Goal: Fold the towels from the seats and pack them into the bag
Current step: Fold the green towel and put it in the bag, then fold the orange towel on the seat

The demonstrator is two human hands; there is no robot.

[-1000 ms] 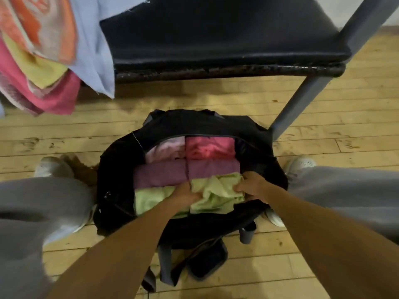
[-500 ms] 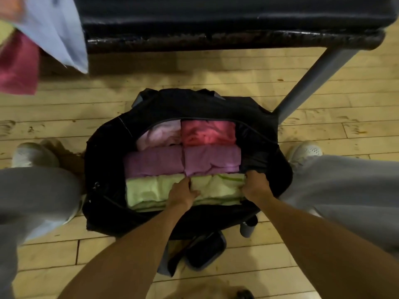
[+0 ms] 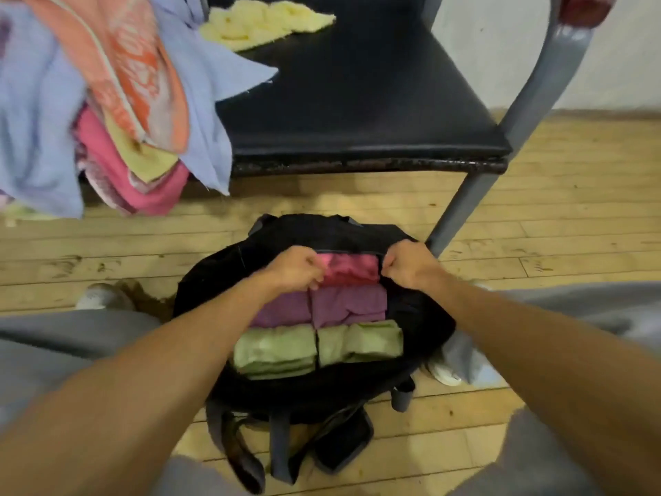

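Note:
A black bag [image 3: 422, 316] lies open on the wooden floor between my feet. Folded towels fill it in rows: a red-pink towel [image 3: 352, 268] at the far side, purple towels [image 3: 348, 304] in the middle, green towels [image 3: 357, 343] nearest me. My left hand [image 3: 297, 268] is curled at the red-pink towel's left end and hides what lies beneath it. At the towel's right end, by the bag's rim, my right hand [image 3: 407, 264] is curled too. Both seem to pinch this towel.
A black chair seat [image 3: 357, 112] stands just beyond the bag with a crumpled yellow towel [image 3: 264, 25] on it. Its grey leg [image 3: 461, 209] comes down beside my right hand. A heap of unfolded towels [image 3: 107, 102] hangs over the seat at left. Bag straps [image 3: 279, 452] trail toward me.
Both hands left the green towel at the near side and moved to the far row, now flanking the red-pink towel. My view tilted up, showing the chair seat and yellow towel.

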